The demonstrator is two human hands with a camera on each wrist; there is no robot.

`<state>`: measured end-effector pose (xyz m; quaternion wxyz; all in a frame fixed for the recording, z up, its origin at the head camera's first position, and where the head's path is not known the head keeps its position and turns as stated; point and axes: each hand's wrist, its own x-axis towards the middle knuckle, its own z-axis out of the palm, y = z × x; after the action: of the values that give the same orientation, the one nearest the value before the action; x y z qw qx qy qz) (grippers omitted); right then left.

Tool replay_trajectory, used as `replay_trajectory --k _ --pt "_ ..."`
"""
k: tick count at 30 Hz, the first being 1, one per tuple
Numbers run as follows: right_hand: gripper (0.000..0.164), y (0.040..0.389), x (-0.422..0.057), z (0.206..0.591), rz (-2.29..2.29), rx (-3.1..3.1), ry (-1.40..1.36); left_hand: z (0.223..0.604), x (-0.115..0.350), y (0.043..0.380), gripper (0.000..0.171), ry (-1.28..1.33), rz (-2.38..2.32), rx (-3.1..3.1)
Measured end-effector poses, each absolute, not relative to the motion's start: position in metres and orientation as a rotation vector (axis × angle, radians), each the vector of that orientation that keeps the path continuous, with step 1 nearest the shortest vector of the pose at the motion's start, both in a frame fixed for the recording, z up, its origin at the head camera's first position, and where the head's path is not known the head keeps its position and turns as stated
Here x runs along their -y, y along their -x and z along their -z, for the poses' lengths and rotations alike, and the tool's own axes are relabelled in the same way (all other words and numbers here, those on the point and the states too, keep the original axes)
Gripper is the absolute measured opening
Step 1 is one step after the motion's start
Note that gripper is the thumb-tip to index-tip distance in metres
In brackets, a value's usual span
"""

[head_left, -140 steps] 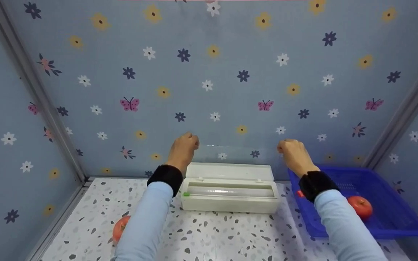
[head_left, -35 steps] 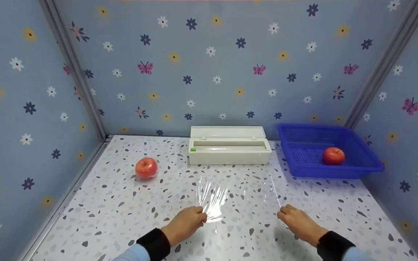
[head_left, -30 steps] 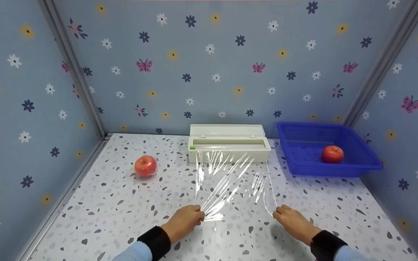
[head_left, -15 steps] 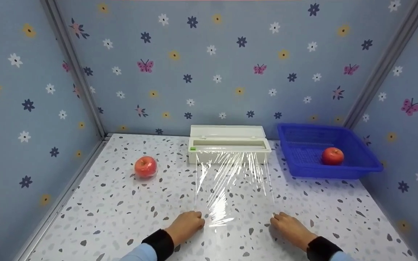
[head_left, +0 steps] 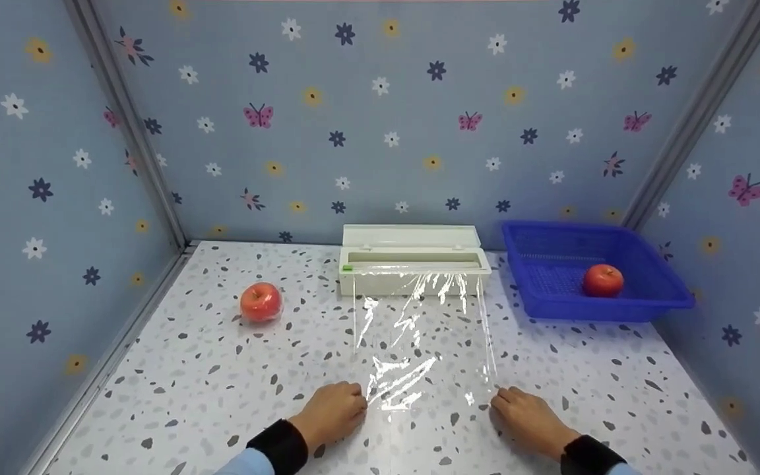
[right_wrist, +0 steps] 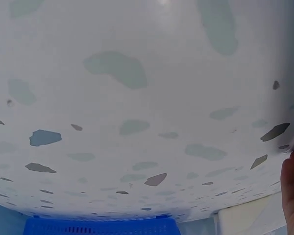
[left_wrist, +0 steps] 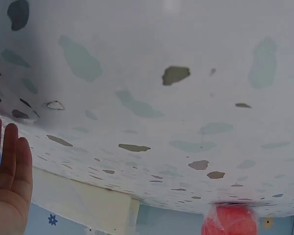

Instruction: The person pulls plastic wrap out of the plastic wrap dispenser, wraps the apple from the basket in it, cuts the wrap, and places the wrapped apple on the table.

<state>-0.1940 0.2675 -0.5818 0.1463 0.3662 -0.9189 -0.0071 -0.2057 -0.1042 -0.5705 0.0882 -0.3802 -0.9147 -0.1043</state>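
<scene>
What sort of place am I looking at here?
Probably a small booth set up for tabletop work, though I can't be sure: blue walls printed with flowers and butterflies stand on three sides of a white speckled tabletop, which holds an open white rectangular box of clear plastic film.

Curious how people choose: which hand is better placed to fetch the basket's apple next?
Probably the right hand: it is nearer the basket and its apple; the left hand is across the plastic wrap.

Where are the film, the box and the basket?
Film (head_left: 416,338): head view, its shiny middle.
Box (head_left: 411,235): head view, its raised lid.
Basket (head_left: 601,311): head view, its front wall.
</scene>
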Motion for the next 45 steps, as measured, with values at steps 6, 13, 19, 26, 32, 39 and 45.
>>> replay_trajectory --k 6,13,19,26,32,39,45 --pt "0.011 0.221 -0.274 0.573 -0.045 2.583 -1.030 0.559 0.094 0.239 0.007 1.133 0.348 2.727" --pt "0.015 0.257 -0.282 0.555 -0.158 2.596 -0.920 0.542 0.075 0.274 0.009 1.131 0.355 2.678" --pt "0.018 0.289 -0.292 0.536 -0.189 2.553 -0.813 0.526 0.051 0.301 0.017 1.098 0.511 2.722" --pt "0.020 0.330 -0.305 0.515 -0.210 2.420 -0.745 0.516 0.039 0.333 0.019 1.024 0.646 2.739" --pt "0.020 0.355 -0.331 0.504 -0.226 2.399 -0.649 0.514 0.037 0.356 0.020 0.951 0.767 2.783" --pt "0.015 0.370 -0.383 0.493 -0.161 2.644 -0.409 0.516 0.034 0.369 0.019 0.923 0.853 2.823" --pt "0.022 0.397 -0.434 0.465 -0.069 2.841 -0.255 0.505 0.033 0.386 0.015 0.950 0.839 2.727"
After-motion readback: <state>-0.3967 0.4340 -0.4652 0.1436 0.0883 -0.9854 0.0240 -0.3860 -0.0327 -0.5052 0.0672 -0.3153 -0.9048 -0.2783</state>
